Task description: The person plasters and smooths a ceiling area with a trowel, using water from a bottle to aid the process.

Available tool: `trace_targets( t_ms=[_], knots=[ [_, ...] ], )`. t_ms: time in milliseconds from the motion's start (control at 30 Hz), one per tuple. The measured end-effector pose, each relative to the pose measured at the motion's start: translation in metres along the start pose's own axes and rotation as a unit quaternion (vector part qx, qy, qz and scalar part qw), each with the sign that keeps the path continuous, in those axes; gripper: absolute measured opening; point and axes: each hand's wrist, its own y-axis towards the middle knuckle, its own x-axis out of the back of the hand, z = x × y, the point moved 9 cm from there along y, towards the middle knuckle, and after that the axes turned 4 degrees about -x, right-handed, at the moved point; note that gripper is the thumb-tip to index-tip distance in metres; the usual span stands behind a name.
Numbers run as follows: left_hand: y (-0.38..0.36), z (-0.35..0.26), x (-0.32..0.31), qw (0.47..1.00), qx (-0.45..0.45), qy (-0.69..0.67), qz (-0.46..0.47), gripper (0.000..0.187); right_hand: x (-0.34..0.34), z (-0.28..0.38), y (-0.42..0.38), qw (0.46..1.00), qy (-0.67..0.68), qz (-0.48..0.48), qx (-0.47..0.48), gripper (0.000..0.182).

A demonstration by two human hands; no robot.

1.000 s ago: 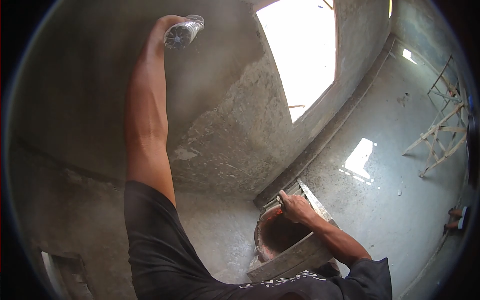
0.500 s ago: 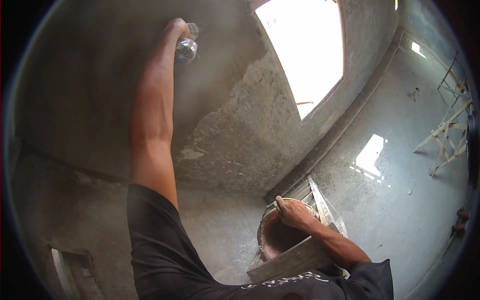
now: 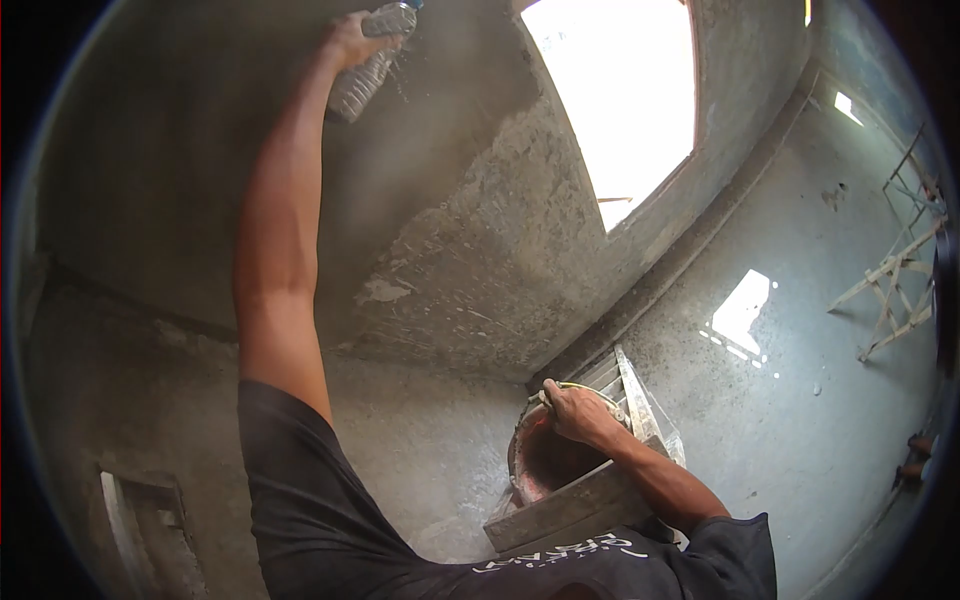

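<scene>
High against the wall, my left hand [image 3: 349, 42] is closed around a clear ridged plastic bottle [image 3: 362, 88]. Its blue cap points up to the right, and small pale specks show beside it. My right hand [image 3: 584, 412] is closed at the upper rim of a bucket [image 3: 520, 455] with a reddish, dirty inside. A thin yellowish handle [image 3: 592, 390] runs along that rim by the fingers. Whether they grip the rim or the handle cannot be made out. What lies deep in the bucket is dark.
Around the bucket is a wooden stand or ladder [image 3: 560, 520]. The wall [image 3: 450, 250] is part dark and smooth, part rough and patchy. A bright window opening [image 3: 620, 90] is in it. Wooden trestles [image 3: 890, 280] stand on the floor [image 3: 800, 420] at the right.
My left hand has moved up and slightly left, and the bottle has turned so more of its side and its cap show. My right hand keeps its hold at the bucket.
</scene>
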Motion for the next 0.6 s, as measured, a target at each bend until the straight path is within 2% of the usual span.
trace_targets(
  t_ms=[33,100,133,167,233,300,367,400,467,567,600],
  knots=[
    [-0.009,0.003,-0.008,1.000,0.003,0.004,-0.002,0.070,0.000,0.001,0.001,1.000,-0.001,0.001,0.005,0.034],
    [-0.053,0.015,-0.010,0.984,0.108,-0.120,-0.070,0.070,-0.003,-0.005,0.002,0.999,0.030,0.009,-0.020,0.026],
    [-0.072,0.017,-0.034,0.963,0.133,-0.233,0.019,0.066,-0.007,-0.007,0.004,0.999,0.029,0.009,-0.015,0.026],
    [-0.100,0.012,-0.054,0.920,0.158,-0.343,0.109,0.062,-0.010,-0.009,0.005,0.999,0.034,0.000,0.000,0.026],
    [-0.168,-0.022,-0.069,0.873,0.220,-0.369,0.231,0.051,-0.010,-0.007,0.003,0.999,0.037,-0.007,0.017,0.026],
    [-0.218,-0.029,-0.121,0.841,0.233,-0.334,0.356,0.049,-0.008,-0.002,0.003,0.999,0.023,-0.016,0.032,0.034],
    [-0.263,-0.047,-0.136,0.836,0.239,-0.280,0.406,0.050,-0.011,-0.003,0.003,0.999,0.027,-0.011,0.041,0.034],
    [-0.281,-0.063,-0.132,0.807,0.255,-0.302,0.438,0.052,-0.012,-0.001,0.003,0.998,0.030,-0.010,0.048,0.034],
    [-0.300,-0.083,-0.122,0.741,0.302,-0.370,0.472,0.052,-0.012,0.001,0.003,0.999,0.021,0.003,0.043,0.035],
    [-0.250,-0.070,-0.123,0.729,0.271,-0.430,0.458,0.046,-0.015,0.001,0.002,0.999,0.015,0.010,0.034,0.036],
    [-0.223,-0.056,-0.120,0.708,0.293,-0.489,0.417,0.042,-0.015,0.000,0.002,0.999,0.019,0.006,0.032,0.036]
  ],
)
